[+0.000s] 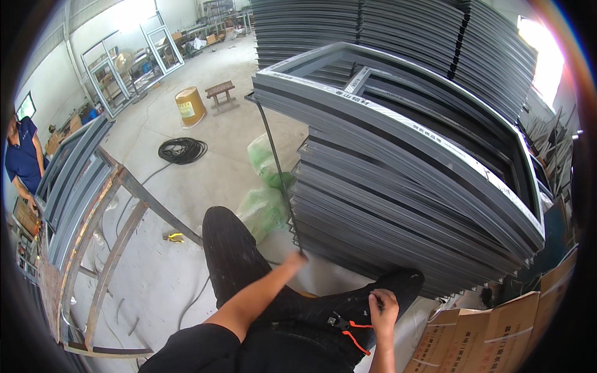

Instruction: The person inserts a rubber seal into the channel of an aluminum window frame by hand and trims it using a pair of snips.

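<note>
Workshop floor (230, 132): along the frame stack's (379, 193) left edge, the blurred left hand (291, 264) seems clamped on a black strip (274, 149); the right hand (385, 308), on the stack's near side, is curled, hold unclear. Apparently strip-handling; steady grip needed next.

White workshop walls (46, 69)
A small brown stool (219, 89) stands on the gray floor (221, 137); white light (544, 59) glows at upper right.

I see dark writing on the white strip (393, 110) along the top grey frame (398, 132), upper right. More marks the brown boxes (510, 326), lower right. The yellow drum's (198, 102) label (186, 110), upper left, looks too small to read.
</note>
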The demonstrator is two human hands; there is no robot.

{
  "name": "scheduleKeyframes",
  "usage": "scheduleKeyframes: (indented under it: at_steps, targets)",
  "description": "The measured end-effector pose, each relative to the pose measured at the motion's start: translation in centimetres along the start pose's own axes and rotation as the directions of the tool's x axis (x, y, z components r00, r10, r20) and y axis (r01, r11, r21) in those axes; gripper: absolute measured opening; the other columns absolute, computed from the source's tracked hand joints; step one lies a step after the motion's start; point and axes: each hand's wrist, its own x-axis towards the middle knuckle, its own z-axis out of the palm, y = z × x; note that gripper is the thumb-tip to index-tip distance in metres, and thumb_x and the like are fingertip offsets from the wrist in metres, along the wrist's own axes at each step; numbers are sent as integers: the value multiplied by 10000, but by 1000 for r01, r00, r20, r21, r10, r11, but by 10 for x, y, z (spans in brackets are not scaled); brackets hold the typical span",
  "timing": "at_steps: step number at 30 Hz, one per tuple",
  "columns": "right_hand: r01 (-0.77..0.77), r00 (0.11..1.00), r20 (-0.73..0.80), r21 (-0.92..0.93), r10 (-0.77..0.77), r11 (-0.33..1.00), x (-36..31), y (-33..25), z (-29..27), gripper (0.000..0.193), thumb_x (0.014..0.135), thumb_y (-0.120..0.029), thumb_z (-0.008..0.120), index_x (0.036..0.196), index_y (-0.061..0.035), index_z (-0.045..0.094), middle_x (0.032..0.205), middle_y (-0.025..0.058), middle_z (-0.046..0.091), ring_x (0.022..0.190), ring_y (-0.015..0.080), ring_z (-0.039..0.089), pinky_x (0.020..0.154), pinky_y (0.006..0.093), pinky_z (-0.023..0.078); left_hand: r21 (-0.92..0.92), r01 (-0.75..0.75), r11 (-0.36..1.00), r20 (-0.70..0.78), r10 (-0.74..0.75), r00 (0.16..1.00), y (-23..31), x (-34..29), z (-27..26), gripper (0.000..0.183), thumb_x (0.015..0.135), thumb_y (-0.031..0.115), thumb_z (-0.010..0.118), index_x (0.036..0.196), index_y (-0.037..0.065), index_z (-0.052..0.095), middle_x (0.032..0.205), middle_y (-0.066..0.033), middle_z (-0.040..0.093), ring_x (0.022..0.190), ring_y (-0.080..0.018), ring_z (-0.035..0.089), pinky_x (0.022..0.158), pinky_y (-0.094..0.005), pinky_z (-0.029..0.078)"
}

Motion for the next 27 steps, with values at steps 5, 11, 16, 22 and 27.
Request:
scheduleKeyframes:
  at_steps: [5,11,16,22,27]
  targets:
    - [-60,997,62,72,55,996,17,24,14,103,906,-49,728,968,33,732,962,96,715,851,177,688,759,272,536,-46,-34,998,388,49,920,125,-41,0,388,999,368,654,1178,28,705,1062,-143,753,1039,-246,713,847,-392,549]
    - [-149,952,298,266,66,952,24,32,32,403,877,-41,795,1229,32,615,1054,88,712,946,180,702,839,308,568,-821,40,569,477,647,594,288,-150,-69,399,1053,362,607,1193,-10,648,1215,-140,667,1254,-279,621,1092,-452,526]
    - [-178,895,445,407,-24,896,55,-14,72,500,916,-38,732,1350,63,507,1098,102,697,1003,192,693,870,343,574,-886,449,115,303,876,374,383,-184,-144,383,1056,368,582,1102,-12,611,1218,-187,678,1252,-317,642,1102,-425,534]
    - [-99,995,8,374,103,922,124,-58,58,354,1037,-294,661,1134,46,679,1056,68,685,926,155,619,838,308,517,-952,293,88,197,909,367,368,-175,-221,372,1060,383,570,1147,25,625,1244,-187,687,1224,-322,659,1061,-417,555]
    - [503,686,-650,100,-326,859,182,-139,-95,407,1079,-325,416,1007,11,635,1039,151,652,1002,248,631,866,360,526,-942,336,9,168,878,449,305,-163,-254,433,1052,390,584,1253,8,618,1261,-172,683,1270,-329,629,1092,-447,525]
